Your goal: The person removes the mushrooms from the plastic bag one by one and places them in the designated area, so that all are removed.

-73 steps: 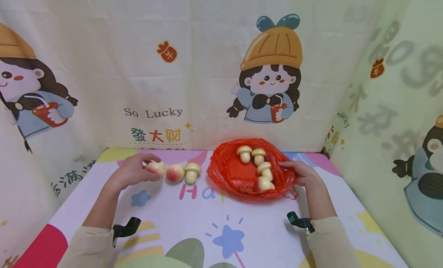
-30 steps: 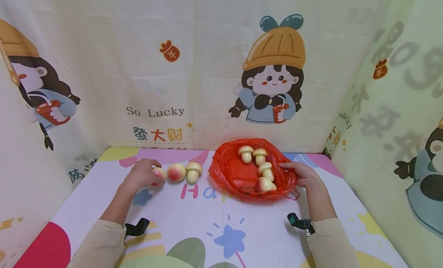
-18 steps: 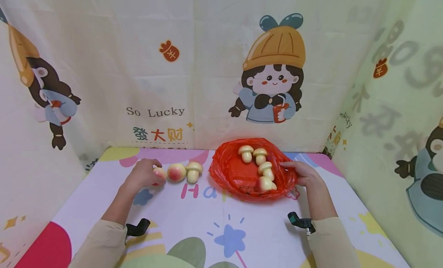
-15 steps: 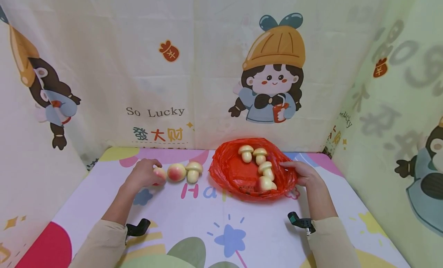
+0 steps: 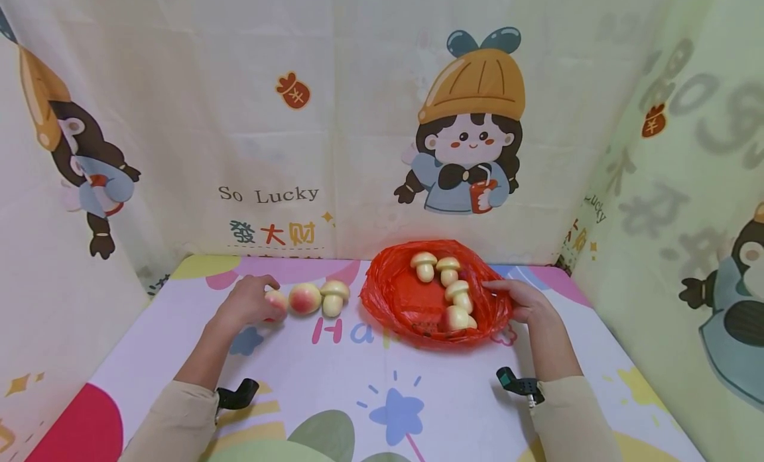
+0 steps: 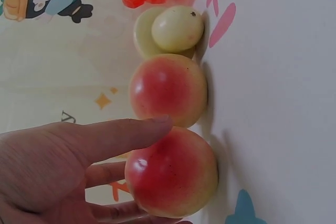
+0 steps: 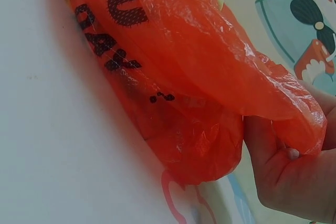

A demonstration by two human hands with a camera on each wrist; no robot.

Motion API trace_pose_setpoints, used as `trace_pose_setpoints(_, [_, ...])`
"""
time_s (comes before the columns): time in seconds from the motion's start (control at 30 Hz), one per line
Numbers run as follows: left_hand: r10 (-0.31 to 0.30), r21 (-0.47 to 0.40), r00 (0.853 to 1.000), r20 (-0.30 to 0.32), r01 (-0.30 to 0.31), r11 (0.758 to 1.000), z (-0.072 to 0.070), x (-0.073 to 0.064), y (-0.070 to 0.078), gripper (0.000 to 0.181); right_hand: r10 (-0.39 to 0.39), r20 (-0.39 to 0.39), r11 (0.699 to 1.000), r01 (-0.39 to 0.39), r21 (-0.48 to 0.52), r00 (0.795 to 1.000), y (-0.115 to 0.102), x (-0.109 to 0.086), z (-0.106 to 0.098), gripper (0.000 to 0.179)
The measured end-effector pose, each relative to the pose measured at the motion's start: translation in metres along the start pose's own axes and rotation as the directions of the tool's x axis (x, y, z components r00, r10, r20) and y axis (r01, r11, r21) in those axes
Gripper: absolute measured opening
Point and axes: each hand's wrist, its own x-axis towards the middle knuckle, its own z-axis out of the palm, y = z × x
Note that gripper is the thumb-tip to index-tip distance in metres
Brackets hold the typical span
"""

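Observation:
My left hand [image 5: 246, 299] holds a red-and-cream peach [image 5: 276, 305] at the left of the row on the table. In the left wrist view the thumb lies along that peach [image 6: 176, 174], and the other fingers reach behind it, partly hidden. Right beside it sits a second peach [image 5: 305, 298], followed by a pale toy mushroom [image 5: 334, 297]. My right hand [image 5: 525, 301] grips the right rim of an opened red plastic bag [image 5: 380, 296]. Inside the bag lie several pale mushrooms [image 5: 458, 295] and a peach [image 5: 455, 318]. Plastic covers part of the right fingers in the right wrist view.
A printed cloth [image 5: 370, 396] covers the table. Patterned fabric [image 5: 358, 117] hangs behind and along both sides, close to the table's back edge. Black wrist cameras [image 5: 237, 394] sit on both forearms.
Since the earliest frame, my left hand has shifted right and turned over its peach, whose red side now faces the second peach area. In the last second both hands and the bag stay nearly still.

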Motion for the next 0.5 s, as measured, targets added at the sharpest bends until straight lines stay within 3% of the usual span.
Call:
trace_pose_setpoints(0.2, [0.02, 0.022, 1.0, 0.007, -0.02, 1.0, -0.0011, 0.0004, 0.0018, 0.064, 0.004, -0.016, 1.0, -0.004, 0.0, 1.0, 0.0016, -0.0001, 0.0, 0.037])
trace_pose_setpoints(0.5, [-0.018, 0.045, 0.999, 0.045, 0.016, 0.999, -0.0079, -0.0037, 0.0086, 0.072, -0.004, -0.035, 1.0, 0.004, 0.004, 0.999, 0.0012, -0.0005, -0.0003, 0.04])
